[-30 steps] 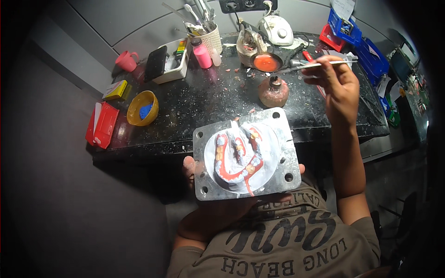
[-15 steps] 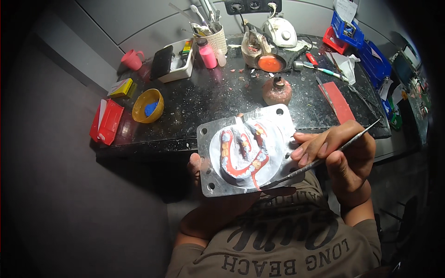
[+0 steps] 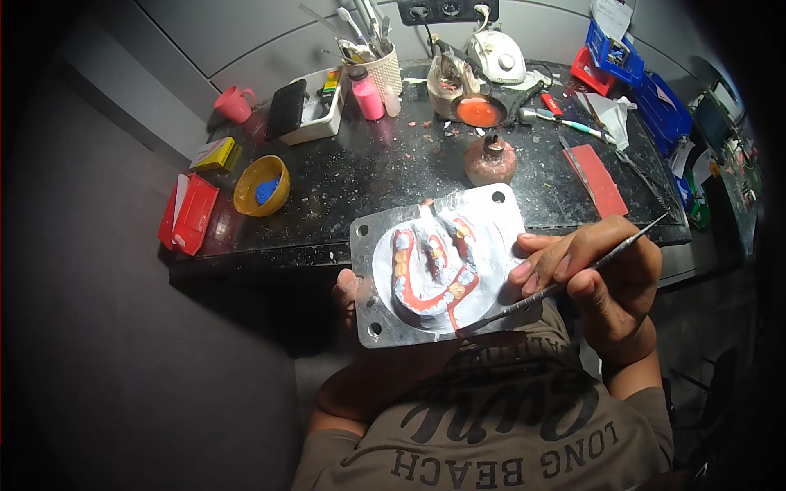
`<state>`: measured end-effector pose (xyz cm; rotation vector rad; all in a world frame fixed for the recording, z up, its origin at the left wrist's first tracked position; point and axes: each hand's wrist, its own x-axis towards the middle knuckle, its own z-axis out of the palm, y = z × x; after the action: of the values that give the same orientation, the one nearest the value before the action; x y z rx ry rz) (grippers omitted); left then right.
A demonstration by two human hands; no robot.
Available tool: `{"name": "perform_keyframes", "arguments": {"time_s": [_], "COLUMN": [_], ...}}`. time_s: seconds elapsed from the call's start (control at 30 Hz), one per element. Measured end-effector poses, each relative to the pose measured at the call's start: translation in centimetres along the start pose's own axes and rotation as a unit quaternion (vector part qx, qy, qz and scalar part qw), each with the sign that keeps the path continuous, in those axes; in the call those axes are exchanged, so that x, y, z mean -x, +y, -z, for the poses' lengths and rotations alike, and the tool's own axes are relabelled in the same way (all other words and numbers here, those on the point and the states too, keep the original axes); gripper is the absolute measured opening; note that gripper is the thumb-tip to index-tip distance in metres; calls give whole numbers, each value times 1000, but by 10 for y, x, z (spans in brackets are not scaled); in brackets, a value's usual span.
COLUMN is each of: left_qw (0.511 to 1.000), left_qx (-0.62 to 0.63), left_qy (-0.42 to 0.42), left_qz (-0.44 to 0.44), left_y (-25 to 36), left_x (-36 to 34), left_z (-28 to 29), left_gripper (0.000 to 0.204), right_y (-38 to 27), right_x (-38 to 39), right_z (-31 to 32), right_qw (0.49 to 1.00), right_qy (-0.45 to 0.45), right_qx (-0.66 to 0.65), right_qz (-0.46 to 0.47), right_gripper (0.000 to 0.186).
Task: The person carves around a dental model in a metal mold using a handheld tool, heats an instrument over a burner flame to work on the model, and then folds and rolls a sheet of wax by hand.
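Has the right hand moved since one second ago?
Yes: judged against the small pan, the right hand has moved toward the person, to the metal plate's right side.

Left hand (image 3: 346,290): mostly hidden, holding from beneath a rectangular silver metal plate with corner holes (image 3: 364,274).
Right hand (image 3: 634,274): grips a slender dark metal tool (image 3: 517,308), tip at the lower end of a thin red strip (image 3: 452,315); contact unclear.
Plate: carries a round white plaster base (image 3: 491,245), a curved red band (image 3: 422,309) and tooth-shaped pieces (image 3: 401,256) upon it.
Black bench (image 3: 344,180): squat pinkish bottle (image 3: 491,165) beyond the plate, yellow bowl (image 3: 245,195) of blue material (image 3: 266,191) leftward, flat red sheet (image 3: 602,182) to the right.
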<state>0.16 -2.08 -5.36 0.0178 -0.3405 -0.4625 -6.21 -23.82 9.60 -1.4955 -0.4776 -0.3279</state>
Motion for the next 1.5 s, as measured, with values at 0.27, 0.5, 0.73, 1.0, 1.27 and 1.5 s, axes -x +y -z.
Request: {"name": "perform_keyframes", "arguments": {"time_s": [0.27,0.5,0.73,1.0,1.27,1.5], "left_qw": [1000,999,998,985,995,997], "left_qx": [-14,-25,-40,-79,-53,-45], "left_qy": [17,28,43,71,66,61], "left_qz": [5,9,37,134,53,30], "left_y": [2,6,4,-12,10,21], "left_x": [2,0,-1,-6,0,6], "left_z": [-13,-22,-40,-65,-60,-66], "left_gripper": [120,114,108,101,94,89], "right_y": [-3,2,0,-1,21,43], "right_x": [1,2,0,2,-8,-20], "right_z": [0,-1,1,10,59,96], "right_qw": [1000,1000,1000,996,989,967], "right_qy": [-6,6,-4,-38,92,157], "right_qx": [-8,13,9,-75,-12,195], "right_qz": [-5,12,16,31,116,-51], "right_gripper": [37,35,34,21,27,23]}}
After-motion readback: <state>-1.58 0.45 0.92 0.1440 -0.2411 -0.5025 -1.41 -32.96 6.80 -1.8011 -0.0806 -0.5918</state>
